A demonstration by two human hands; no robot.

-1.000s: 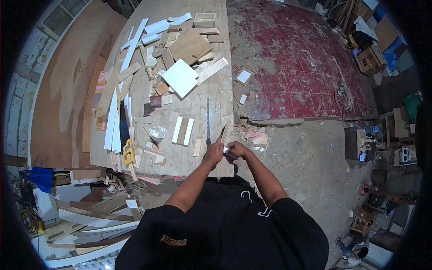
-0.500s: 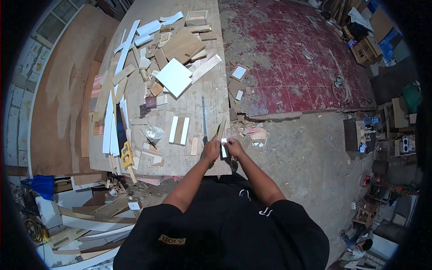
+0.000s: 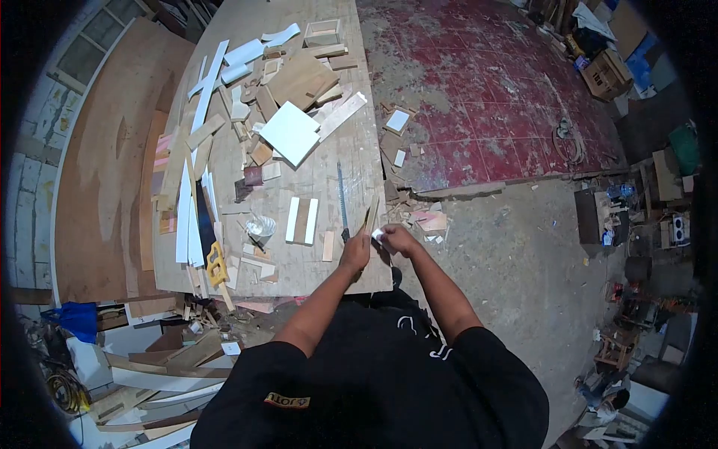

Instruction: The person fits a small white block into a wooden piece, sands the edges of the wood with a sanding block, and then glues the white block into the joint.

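My left hand (image 3: 357, 251) is closed around a thin wooden strip (image 3: 371, 214) at the right edge of the workbench (image 3: 351, 278). Close beside it, my right hand (image 3: 399, 239) pinches a small white piece (image 3: 378, 235), mostly covered by the fingers. Left of my hands lie a long, narrow metal blade with a dark handle (image 3: 342, 196) and a small pale wood block (image 3: 327, 245). Farther left is a panel with two white strips and a brown middle (image 3: 302, 220).
A handsaw with a yellow handle (image 3: 216, 263) and a plastic-wrapped cup (image 3: 260, 227) lie to the left. Farther back are a white square board (image 3: 290, 133), wood offcuts and an open wooden box (image 3: 322, 32). Scraps (image 3: 428, 221) litter the floor beyond the bench's right edge.
The white piece has turned, so less of its face shows. My right hand has shifted slightly right and curled more around it. My left hand keeps its grip beside it.
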